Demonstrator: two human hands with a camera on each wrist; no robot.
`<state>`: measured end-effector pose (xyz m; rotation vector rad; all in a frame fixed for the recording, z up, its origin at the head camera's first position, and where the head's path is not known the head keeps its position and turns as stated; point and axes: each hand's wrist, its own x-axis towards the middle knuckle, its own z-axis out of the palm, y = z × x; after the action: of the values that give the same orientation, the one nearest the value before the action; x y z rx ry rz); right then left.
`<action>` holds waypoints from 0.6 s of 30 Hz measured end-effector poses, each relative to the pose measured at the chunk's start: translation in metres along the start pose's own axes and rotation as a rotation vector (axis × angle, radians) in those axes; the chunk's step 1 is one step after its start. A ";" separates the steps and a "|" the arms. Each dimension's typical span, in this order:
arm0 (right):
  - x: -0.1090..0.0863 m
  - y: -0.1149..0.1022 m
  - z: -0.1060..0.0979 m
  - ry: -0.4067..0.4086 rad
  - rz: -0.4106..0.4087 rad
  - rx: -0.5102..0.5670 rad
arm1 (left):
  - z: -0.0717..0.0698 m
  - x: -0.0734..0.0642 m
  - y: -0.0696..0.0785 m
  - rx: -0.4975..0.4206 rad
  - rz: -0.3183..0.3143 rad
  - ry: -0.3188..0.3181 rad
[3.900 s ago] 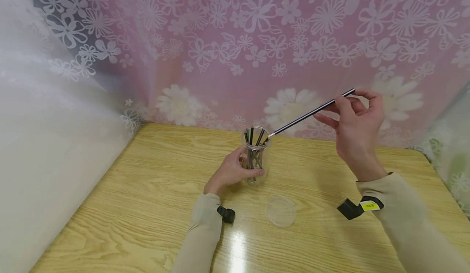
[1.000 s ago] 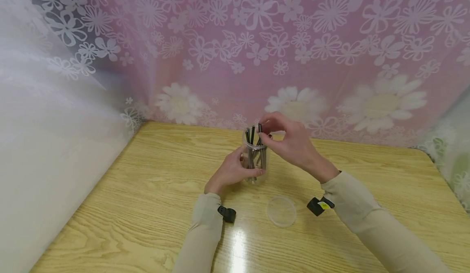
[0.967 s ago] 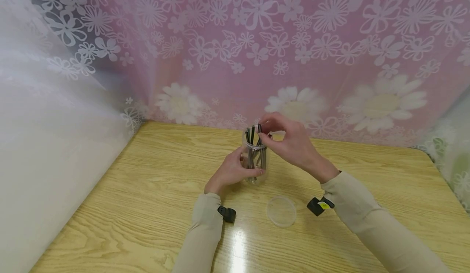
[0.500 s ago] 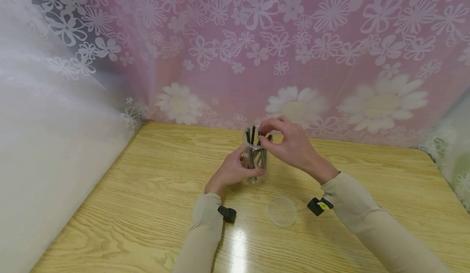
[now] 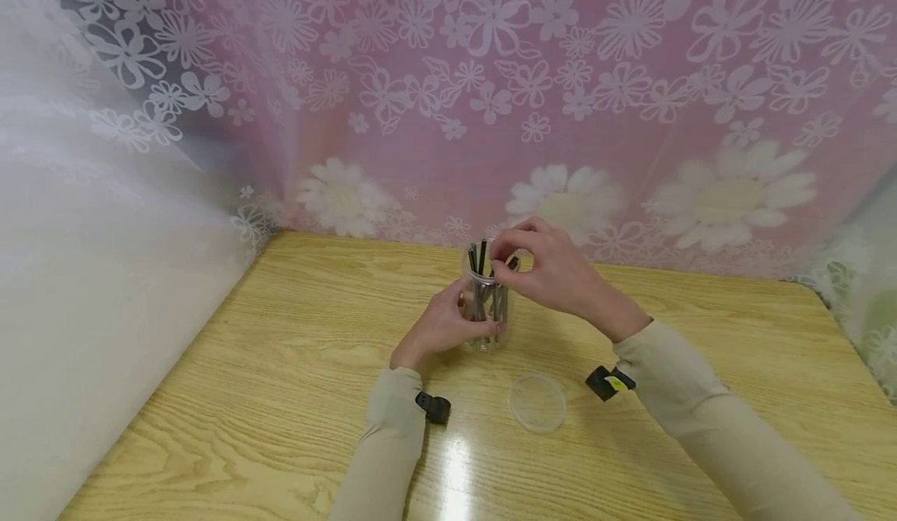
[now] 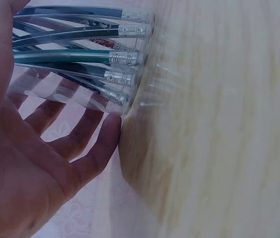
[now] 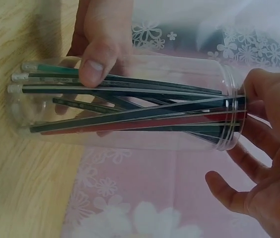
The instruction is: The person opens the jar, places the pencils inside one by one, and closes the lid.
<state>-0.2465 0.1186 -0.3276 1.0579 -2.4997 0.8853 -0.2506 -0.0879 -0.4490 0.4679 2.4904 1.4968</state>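
Note:
A clear plastic jar [image 5: 468, 262] stands near the table's back, its mouth uncovered. Inside lean several dark pencils [image 5: 482, 256], plus a red one [image 7: 145, 123], with metal ferrules [image 6: 126, 58] at the bottom. My left hand [image 5: 441, 322] grips the jar's lower side, thumb across the front. At the mouth, my right hand [image 5: 557, 276] pinches the top of a pencil between thumb and forefinger, and these fingers cover its end. In the right wrist view, the pencil ends meet the threaded rim beside my right hand.
A round clear lid [image 5: 536, 403] lies flat on the wood-grain table [image 5: 280, 373], in front of the jar. Behind the table hangs a pink flowered curtain [image 5: 420, 163]. A whitish sheet [image 5: 105, 272] hangs along the left side.
My right hand earlier held a dark pencil tilted out to the right above the rim. It came in to the jar's mouth, where a pencil sank lower. My left hand stayed put.

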 end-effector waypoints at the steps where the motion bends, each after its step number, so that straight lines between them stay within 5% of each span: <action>1: 0.001 -0.001 -0.001 -0.005 -0.007 -0.009 | 0.000 0.000 0.000 -0.003 0.001 0.000; 18: 0.011 -0.010 -0.014 -0.108 -0.117 -0.115 | 0.000 -0.001 0.000 -0.017 0.005 -0.008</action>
<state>-0.2467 0.1166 -0.3072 1.2286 -2.5105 0.6593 -0.2495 -0.0878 -0.4488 0.4773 2.4696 1.5142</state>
